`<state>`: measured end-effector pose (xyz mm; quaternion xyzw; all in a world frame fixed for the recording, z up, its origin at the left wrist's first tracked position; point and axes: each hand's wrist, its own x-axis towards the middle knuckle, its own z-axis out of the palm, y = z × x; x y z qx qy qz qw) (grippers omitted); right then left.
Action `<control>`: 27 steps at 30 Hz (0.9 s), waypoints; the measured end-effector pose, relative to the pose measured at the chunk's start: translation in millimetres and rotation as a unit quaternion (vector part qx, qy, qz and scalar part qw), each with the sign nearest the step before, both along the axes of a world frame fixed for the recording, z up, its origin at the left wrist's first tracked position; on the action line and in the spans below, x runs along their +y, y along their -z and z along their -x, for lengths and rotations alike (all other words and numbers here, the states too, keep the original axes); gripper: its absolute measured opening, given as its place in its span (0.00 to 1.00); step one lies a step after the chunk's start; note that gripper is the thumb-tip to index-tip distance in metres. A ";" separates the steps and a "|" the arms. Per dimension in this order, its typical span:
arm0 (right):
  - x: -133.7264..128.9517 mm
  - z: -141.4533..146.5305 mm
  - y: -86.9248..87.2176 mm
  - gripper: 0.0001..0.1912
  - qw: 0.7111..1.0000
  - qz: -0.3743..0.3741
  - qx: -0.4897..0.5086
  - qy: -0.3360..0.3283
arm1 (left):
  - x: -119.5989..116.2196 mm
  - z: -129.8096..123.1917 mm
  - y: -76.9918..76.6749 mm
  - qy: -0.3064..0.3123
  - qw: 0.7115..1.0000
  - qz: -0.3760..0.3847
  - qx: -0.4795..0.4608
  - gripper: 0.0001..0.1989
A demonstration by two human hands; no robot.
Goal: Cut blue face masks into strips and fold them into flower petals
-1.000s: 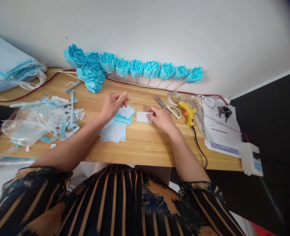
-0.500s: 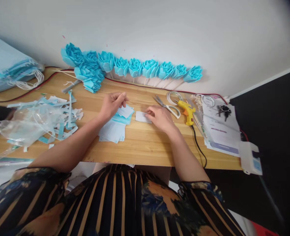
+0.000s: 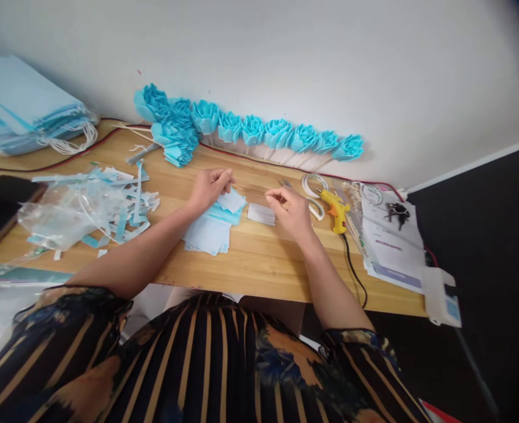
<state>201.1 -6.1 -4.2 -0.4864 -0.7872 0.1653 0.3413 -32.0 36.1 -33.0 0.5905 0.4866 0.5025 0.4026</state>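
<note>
My left hand (image 3: 212, 190) is curled, with thumb and fingers pressed together, just above the back of a pile of pale blue cut fabric pieces (image 3: 206, 234). Whatever sits between those fingertips, if anything, is too small to tell. On the wood to the right of the pile lies a small white folded-looking strip (image 3: 260, 214). Close by its right end, my right hand (image 3: 292, 211) holds thumb and forefinger in a pinch, its contents not visible. Scissors (image 3: 316, 208) lie partly hidden behind that hand.
Blue fabric flowers (image 3: 277, 134) on thin sticks lean along the wall. A yellow glue gun (image 3: 336, 211), a tape roll (image 3: 315, 183) and papers with keys (image 3: 398, 214) lie right. Scraps and a plastic bag (image 3: 70, 211), a phone (image 3: 6, 208) and a mask stack (image 3: 26, 106) are left.
My right hand has drawn slightly off the white strip, uncovering its right end and covering more of the scissors. The left hand keeps its curled pose. The view has shifted a little.
</note>
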 end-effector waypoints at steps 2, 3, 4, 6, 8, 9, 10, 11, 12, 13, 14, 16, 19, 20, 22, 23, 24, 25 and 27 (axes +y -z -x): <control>-0.9 9.0 0.4 0.09 0.999 -0.013 -0.009 -0.028 | 1.8 0.9 4.1 0.002 1.000 -0.004 0.026 0.19; -0.9 13.8 0.4 0.09 0.999 -0.009 -0.027 -0.040 | 2.2 1.3 5.6 0.001 0.999 -0.008 0.038 0.19; -0.5 18.7 0.2 0.09 0.998 -0.001 -0.049 -0.046 | 2.3 1.5 6.9 0.001 0.999 -0.011 0.046 0.19; 1.9 28.4 -0.9 0.09 0.995 0.023 -0.096 -0.033 | 2.0 1.5 8.3 0.003 0.999 -0.013 0.052 0.20; 6.4 37.9 -3.0 0.11 0.987 0.057 -0.150 -0.006 | 1.7 1.4 8.7 0.006 0.999 -0.015 0.047 0.19; 9.1 42.6 -4.3 0.13 0.981 0.072 -0.179 0.004 | 1.9 1.4 8.8 0.005 0.999 -0.018 0.041 0.19; 11.9 47.4 -5.9 0.16 0.975 0.084 -0.207 0.008 | 2.5 1.5 8.8 0.000 0.999 -0.021 0.032 0.19; 14.7 52.2 -7.8 0.20 0.969 0.090 -0.231 0.008 | 3.3 1.8 9.0 -0.008 1.000 -0.023 0.019 0.19; 17.0 57.2 -10.0 0.23 0.964 0.090 -0.251 0.004 | 4.5 2.2 9.2 -0.018 1.000 -0.025 0.002 0.19; 18.8 62.1 -12.5 0.26 0.961 0.084 -0.265 -0.004 | 5.9 2.9 9.5 -0.031 0.999 -0.026 -0.016 0.20; 19.8 67.0 -15.2 0.28 0.959 0.072 -0.275 -0.014 | 7.5 3.6 9.8 -0.044 0.998 -0.027 -0.035 0.20; 19.5 76.0 -20.9 0.28 0.956 0.043 -0.289 -0.038 | 10.3 5.1 10.2 -0.068 0.995 -0.031 -0.069 0.20; 14.5 85.1 -25.8 0.26 0.951 0.029 -0.301 -0.062 | 12.1 6.1 9.1 -0.090 0.990 -0.024 -0.109 0.21; 12.6 86.7 -25.6 0.25 0.949 0.036 -0.306 -0.063 | 11.8 6.0 8.2 -0.093 0.988 -0.018 -0.120 0.21; 9.6 87.7 -22.2 0.24 0.945 0.056 -0.317 -0.064 | 10.2 5.2 5.9 -0.096 0.986 -0.009 -0.133 0.21; 8.8 87.4 -19.3 0.22 0.943 0.062 -0.320 -0.062 | 9.2 4.6 4.7 -0.097 0.986 -0.007 -0.135 0.21; 8.4 86.7 -15.9 0.20 0.943 0.065 -0.320 -0.058 | 8.1 4.1 3.7 -0.097 0.986 -0.008 -0.136 0.21; 8.5 85.9 -12.4 0.18 0.946 0.065 -0.315 -0.052 | 7.1 3.7 2.8 -0.097 0.986 -0.011 -0.137 0.21; 9.9 83.8 -6.2 0.15 0.954 0.063 -0.291 -0.030 | 5.3 3.2 1.1 -0.097 0.985 -0.018 -0.139 0.21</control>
